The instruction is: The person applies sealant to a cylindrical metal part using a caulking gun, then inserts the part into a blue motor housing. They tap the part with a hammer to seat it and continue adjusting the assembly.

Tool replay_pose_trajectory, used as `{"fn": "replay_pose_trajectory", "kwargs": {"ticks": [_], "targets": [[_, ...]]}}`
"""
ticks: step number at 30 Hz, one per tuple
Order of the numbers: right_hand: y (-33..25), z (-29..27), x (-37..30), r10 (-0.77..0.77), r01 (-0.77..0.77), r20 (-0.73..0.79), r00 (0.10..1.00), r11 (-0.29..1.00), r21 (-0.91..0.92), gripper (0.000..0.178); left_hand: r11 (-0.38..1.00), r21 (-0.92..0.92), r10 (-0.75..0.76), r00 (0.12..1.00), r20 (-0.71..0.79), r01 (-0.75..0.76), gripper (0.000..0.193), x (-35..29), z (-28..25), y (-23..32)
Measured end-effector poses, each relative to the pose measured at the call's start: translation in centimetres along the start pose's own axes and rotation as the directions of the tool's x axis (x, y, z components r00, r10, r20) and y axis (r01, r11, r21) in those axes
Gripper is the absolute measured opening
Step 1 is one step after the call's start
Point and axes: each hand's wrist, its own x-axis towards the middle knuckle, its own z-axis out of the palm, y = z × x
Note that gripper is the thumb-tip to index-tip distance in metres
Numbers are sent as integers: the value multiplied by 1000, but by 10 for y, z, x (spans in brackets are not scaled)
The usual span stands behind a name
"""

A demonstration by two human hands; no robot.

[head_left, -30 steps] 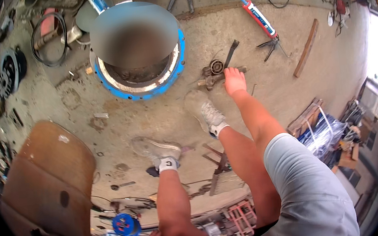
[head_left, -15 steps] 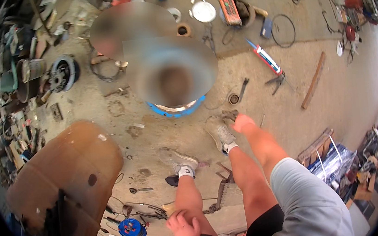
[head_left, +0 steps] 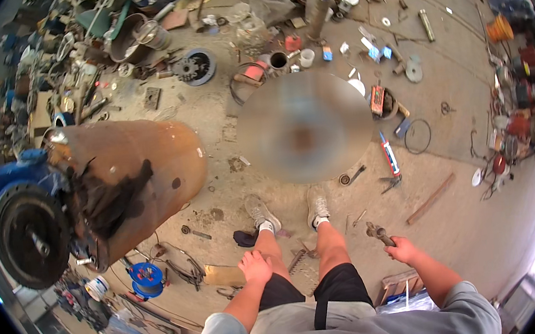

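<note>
The hammer [head_left: 379, 233] is showing a dull, rough metal head. The cylindrical tank [head_left: 166, 149] is showing worn, smooth metal; its draped cloth [head_left: 109, 195] is looking matt and crumpled. The sealant cartridge [head_left: 390, 158] is looking glossy and plastic. The plank [head_left: 431, 199] is showing matt wood, the floor [head_left: 473, 176] rough concrete.

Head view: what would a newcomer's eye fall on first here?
Probably the large brown cylinder at left, with a dark round disc at its outer end. Next might come the blue cable reel on the floor below it, then the red-and-white caulking gun right of centre. Nearer the person, the right hand grips a hammer-like tool.
</note>
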Motion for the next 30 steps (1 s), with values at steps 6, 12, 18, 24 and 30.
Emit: {"fn": "replay_pose_trajectory", "kwargs": {"ticks": [6, 12, 18, 24, 30], "targets": [[-39, -52, -73, 23, -123, -225, 974, 889, -441, 63, 954, -241, -155, 983, 101, 175, 48, -37, -61, -44], [-32, -80, -88, 204, -261, -204, 958, 912, -315, 55, 873, -460, -223, 972, -78, 164, 38, -141, -62, -126], [-33, -92, -94, 185, -236, -170, 968, 904, -356, 56, 705, -585, -439, 895, 86, 402, 36, -275, -17, -146], [-94, -105, -105, 85, -160, -213, 973, 916, -368, 52, 500, -749, -447, 870, 207, 435, 39, -341, 40, -94], [-132, -123, -90, -171, 53, -194, 966, 865, -500, 50, 443, -771, -440, 860, 257, 457, 41, -335, 101, -46]]}}
